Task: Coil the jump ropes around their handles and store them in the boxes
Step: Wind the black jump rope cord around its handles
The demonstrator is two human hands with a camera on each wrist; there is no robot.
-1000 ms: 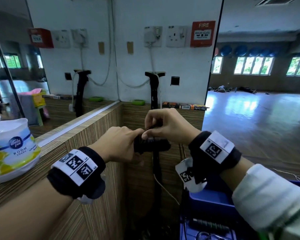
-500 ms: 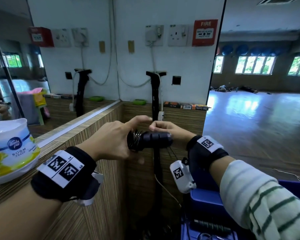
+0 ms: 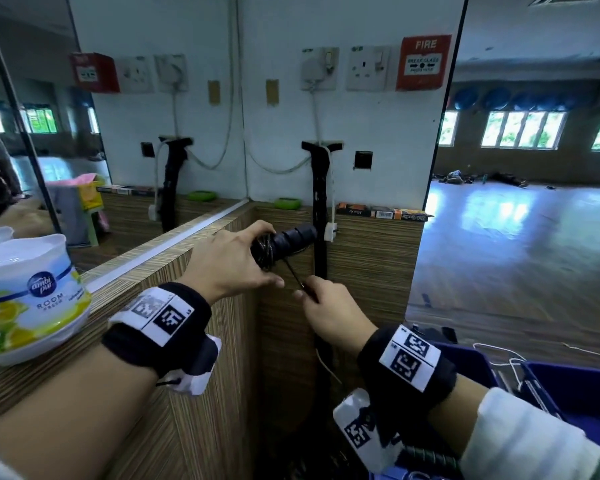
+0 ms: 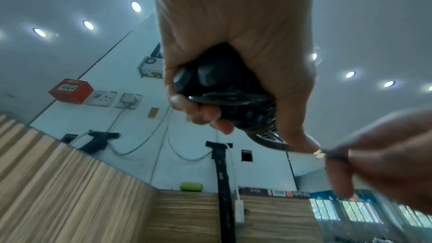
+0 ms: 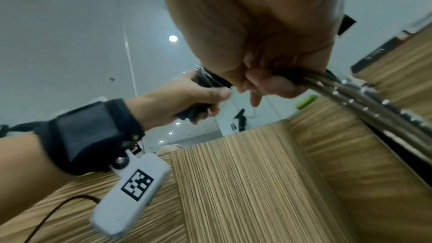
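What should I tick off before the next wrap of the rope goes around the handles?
1. Left hand grips the handles: ok, fingers curled round them.
2. Right hand holds the free rope: ok, pinched just below the handles.
3. Rope between coil and right hand taut: ok, it runs straight in the head view.
4. Existing coils seated on the handles: ok, bunched at the end beside the left hand.
5. Length of rope left to wind: cannot tell, the rest is hidden below the right hand.
6. Blue box within reach for storing: ok, it sits beside the right forearm.
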